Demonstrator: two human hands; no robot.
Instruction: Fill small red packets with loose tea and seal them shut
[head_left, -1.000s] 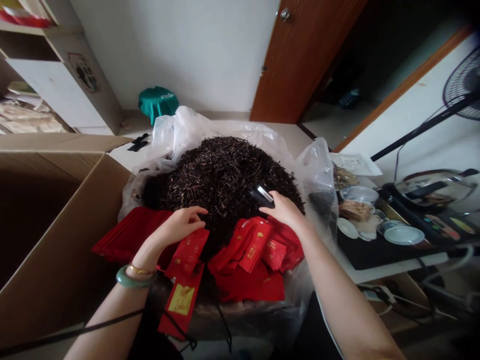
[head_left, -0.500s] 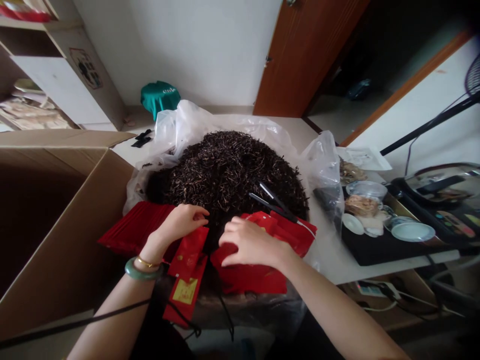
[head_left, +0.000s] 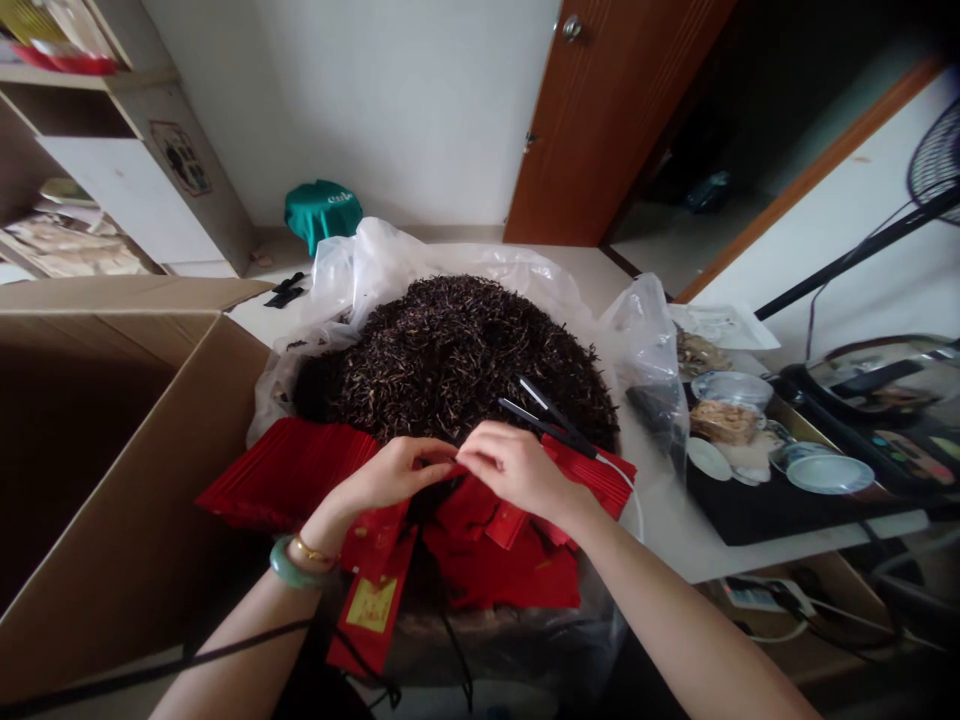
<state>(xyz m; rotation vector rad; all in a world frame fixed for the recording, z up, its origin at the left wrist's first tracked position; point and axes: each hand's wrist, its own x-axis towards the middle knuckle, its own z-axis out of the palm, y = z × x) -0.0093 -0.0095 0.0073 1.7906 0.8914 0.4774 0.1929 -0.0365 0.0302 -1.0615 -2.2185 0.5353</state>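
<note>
My left hand (head_left: 401, 470) and my right hand (head_left: 514, 462) meet fingertip to fingertip above the front of a big heap of dark, twisted dried tea leaves (head_left: 457, 350). Both are closed in a pinch. A bit of red shows under the fingertips, but what they hold is hidden. Below my left wrist lie red packets, one with a yellow label (head_left: 370, 605). A thick row of red packets (head_left: 289, 470) is at the left. More loose red packets (head_left: 510, 570) lie beneath my right hand. A black two-armed tool like a hair straightener (head_left: 551, 415), with a white cord, rests open behind it.
A clear plastic bag (head_left: 645, 325) surrounds the tea. An open cardboard box (head_left: 217, 420) stands close on the left. To the right, a black tray (head_left: 739, 520) carries bowls and small bags beside a glass-lidded appliance (head_left: 885, 400). A black cord (head_left: 247, 640) crosses my left forearm.
My right hand has lifted off the red packets and moved up toward my left hand. My left hand has shifted right, so their fingertips now meet. The view has tilted slightly.
</note>
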